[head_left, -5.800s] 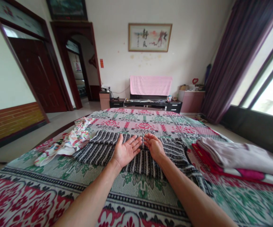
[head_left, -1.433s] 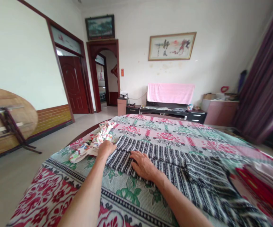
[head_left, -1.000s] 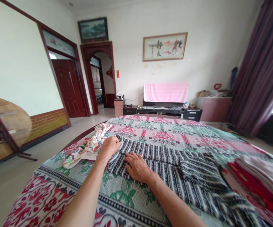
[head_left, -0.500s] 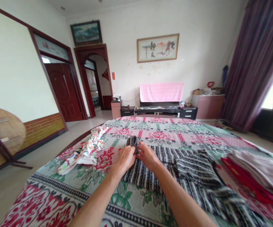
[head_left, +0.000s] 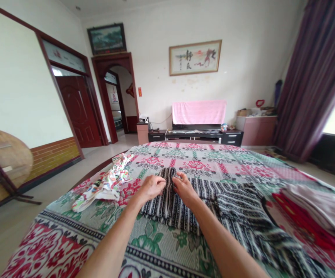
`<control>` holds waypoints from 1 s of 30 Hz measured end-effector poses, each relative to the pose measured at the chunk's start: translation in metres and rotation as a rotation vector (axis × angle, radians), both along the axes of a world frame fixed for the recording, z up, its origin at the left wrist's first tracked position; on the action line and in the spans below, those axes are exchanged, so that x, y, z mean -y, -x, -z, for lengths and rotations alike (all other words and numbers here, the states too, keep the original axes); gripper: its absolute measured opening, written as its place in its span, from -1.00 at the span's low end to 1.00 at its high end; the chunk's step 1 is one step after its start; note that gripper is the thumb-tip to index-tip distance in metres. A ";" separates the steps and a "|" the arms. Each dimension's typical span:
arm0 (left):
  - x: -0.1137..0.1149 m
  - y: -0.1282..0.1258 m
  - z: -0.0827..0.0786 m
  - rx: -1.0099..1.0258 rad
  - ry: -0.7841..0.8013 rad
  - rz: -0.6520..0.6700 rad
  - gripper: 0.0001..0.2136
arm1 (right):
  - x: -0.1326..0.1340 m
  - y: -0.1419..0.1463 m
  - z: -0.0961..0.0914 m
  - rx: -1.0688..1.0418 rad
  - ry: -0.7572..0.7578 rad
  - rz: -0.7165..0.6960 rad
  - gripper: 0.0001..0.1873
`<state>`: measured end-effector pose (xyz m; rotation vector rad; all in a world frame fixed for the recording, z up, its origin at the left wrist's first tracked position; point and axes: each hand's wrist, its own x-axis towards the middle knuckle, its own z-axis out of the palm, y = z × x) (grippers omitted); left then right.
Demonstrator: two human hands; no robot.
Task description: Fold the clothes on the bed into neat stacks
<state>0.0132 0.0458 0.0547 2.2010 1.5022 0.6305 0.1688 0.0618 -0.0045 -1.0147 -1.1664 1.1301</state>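
A black-and-white striped garment (head_left: 228,200) lies on the bed's floral cover (head_left: 199,158), stretching from the middle toward the lower right. My left hand (head_left: 151,187) and my right hand (head_left: 184,188) sit side by side on the garment's left, folded-over part. Both hands have curled fingers that pinch the striped cloth near its far edge, and between them a fold of it stands up slightly.
A crumpled colourful floral cloth (head_left: 103,185) lies left of my hands. A folded grey and red-pink pile (head_left: 315,212) rests at the bed's right. A round wooden folding table (head_left: 2,162) leans at the far left. A TV stand with a pink cloth (head_left: 199,116) stands at the far wall.
My left hand drew the garment's left end over toward the middle. Both hands then met on the fold and now pinch it a little farther up the bed.
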 end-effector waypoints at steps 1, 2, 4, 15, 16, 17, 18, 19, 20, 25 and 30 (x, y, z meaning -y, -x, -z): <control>-0.003 0.004 0.001 -0.019 -0.060 -0.052 -0.74 | 0.000 0.001 0.000 -0.001 -0.004 0.011 -0.53; -0.005 0.007 0.002 -0.045 -0.125 -0.103 -0.76 | 0.001 0.001 0.000 0.017 -0.020 0.023 -0.55; -0.010 0.011 0.007 -0.094 -0.215 -0.172 -0.79 | 0.003 0.001 -0.002 0.129 -0.071 0.032 -0.60; -0.014 0.008 0.026 -0.114 -0.323 -0.045 -0.73 | 0.008 0.001 -0.015 0.692 -0.102 0.159 -0.46; -0.014 0.006 0.026 -0.101 -0.332 -0.025 -0.72 | 0.008 0.000 -0.017 0.691 -0.087 0.157 -0.45; -0.014 0.005 0.027 -0.090 -0.340 -0.006 -0.71 | 0.008 -0.003 -0.020 0.690 -0.072 0.154 -0.46; -0.013 0.003 0.028 -0.080 -0.347 0.009 -0.71 | 0.008 -0.006 -0.024 0.693 -0.062 0.153 -0.46; -0.013 0.001 0.028 -0.072 -0.354 0.024 -0.70 | 0.008 -0.009 -0.027 0.701 -0.055 0.155 -0.47; -0.012 -0.001 0.029 -0.066 -0.360 0.042 -0.70 | 0.008 -0.014 -0.031 0.717 -0.047 0.162 -0.49; -0.006 -0.007 0.029 -0.049 -0.364 0.116 -0.70 | 0.011 -0.037 -0.048 0.844 -0.040 0.168 -0.62; -0.006 -0.010 0.031 -0.038 -0.346 0.162 -0.67 | 0.013 -0.052 -0.051 0.881 -0.003 0.095 -0.72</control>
